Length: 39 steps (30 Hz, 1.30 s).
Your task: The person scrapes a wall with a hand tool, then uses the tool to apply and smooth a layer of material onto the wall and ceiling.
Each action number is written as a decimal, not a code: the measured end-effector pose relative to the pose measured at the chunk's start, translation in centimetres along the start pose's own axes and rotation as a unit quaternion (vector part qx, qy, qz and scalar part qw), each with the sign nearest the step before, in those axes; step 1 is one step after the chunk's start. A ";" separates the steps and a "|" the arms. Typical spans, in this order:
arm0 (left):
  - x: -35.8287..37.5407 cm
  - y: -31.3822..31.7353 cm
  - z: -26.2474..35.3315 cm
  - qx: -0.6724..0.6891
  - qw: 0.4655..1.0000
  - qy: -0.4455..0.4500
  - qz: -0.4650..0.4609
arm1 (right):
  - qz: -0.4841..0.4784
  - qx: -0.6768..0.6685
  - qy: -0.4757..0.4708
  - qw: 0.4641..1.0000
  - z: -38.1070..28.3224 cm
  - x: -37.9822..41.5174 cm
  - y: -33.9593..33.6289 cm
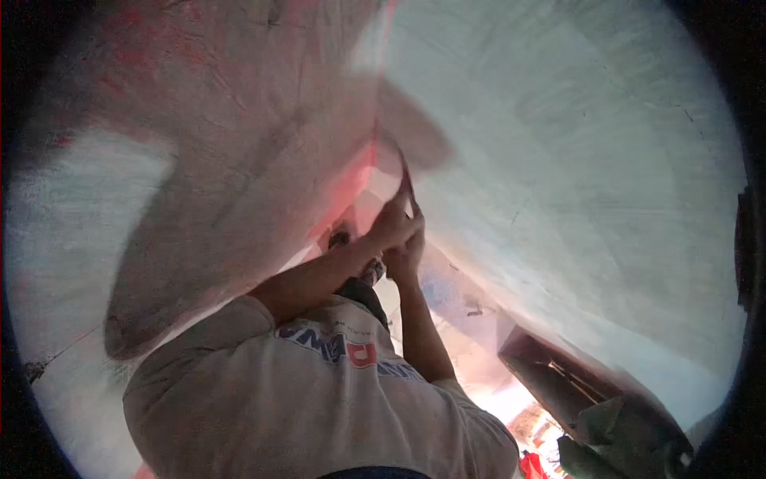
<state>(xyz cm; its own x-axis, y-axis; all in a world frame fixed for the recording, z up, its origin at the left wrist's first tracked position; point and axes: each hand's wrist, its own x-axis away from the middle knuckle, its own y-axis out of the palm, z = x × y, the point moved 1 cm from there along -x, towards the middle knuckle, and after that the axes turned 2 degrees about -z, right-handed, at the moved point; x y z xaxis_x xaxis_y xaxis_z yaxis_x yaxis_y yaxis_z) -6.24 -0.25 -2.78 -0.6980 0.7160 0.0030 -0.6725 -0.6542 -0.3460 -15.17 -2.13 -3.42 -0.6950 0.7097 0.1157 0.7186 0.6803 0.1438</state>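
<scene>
My left hand (391, 223) and my right hand (405, 257) are raised together at the corner where two plastered walls meet. My left hand is closed on a thin dark tool (407, 185) whose narrow tip points up into the corner seam (375, 136). Just below it, my right hand is clasped against the left hand and the tool's lower end. The left wall (239, 120) is pinkish, the right wall (574, 144) pale grey-white. My white printed shirt (319, 399) fills the bottom of the view.
A large blurred shadow of my arms lies across the pinkish wall (199, 263). A dark box-like frame (574, 375) juts from the right wall at lower right, with something red (533, 465) beneath it. The picture's edges are black.
</scene>
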 end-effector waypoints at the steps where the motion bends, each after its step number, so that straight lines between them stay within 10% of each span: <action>1: 0.4 0.2 0.9 0.003 1.000 -0.011 -0.009 | 0.026 -0.052 0.036 0.998 0.2 0.8 -0.6; 4: -1.1 -2.1 1.0 -0.006 0.999 -0.047 0.000 | -0.066 0.054 -0.042 0.995 -0.4 -1.6 1.0; 8: -2.8 -4.5 1.7 0.024 0.998 -0.065 0.002 | -0.049 -0.030 0.134 0.989 -3.3 -2.4 2.6; 13: -0.6 -2.5 2.7 0.041 0.997 -0.057 -0.038 | 0.000 -0.019 -0.044 0.999 -0.4 -0.4 1.8; 18: -3.3 -6.1 2.0 0.004 0.991 -0.130 -0.040 | -0.044 -0.030 0.139 0.989 -3.3 -2.5 3.9; 23: -0.6 -3.4 2.8 0.015 0.997 -0.057 -0.048 | -0.054 0.018 0.033 0.998 -0.6 -0.9 1.4; 28: -3.6 -5.3 0.5 -0.017 1.000 -0.019 0.010 | -0.075 -0.011 0.162 0.984 -3.1 -2.5 3.2; 32: -1.4 -3.0 0.3 -0.027 0.992 0.097 0.076 | -0.015 -0.028 0.004 0.999 0.2 -0.7 2.3; 34: -1.9 -5.1 1.4 0.027 0.996 -0.078 -0.026 | -0.015 0.016 0.065 0.998 -5.1 -0.7 4.6; 39: -1.6 -3.9 0.6 -0.001 0.999 -0.041 -0.016 | -0.027 -0.037 0.085 0.995 -4.5 -0.2 3.5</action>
<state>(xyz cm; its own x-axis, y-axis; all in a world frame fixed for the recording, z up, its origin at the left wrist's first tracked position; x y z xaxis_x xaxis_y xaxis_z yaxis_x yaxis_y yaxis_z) -2.67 0.97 -0.85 -0.6945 0.7138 0.0904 -0.6940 -0.6313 -0.3461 -12.63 -0.71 1.50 -0.7308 0.6269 0.2699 0.6810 0.6965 0.2260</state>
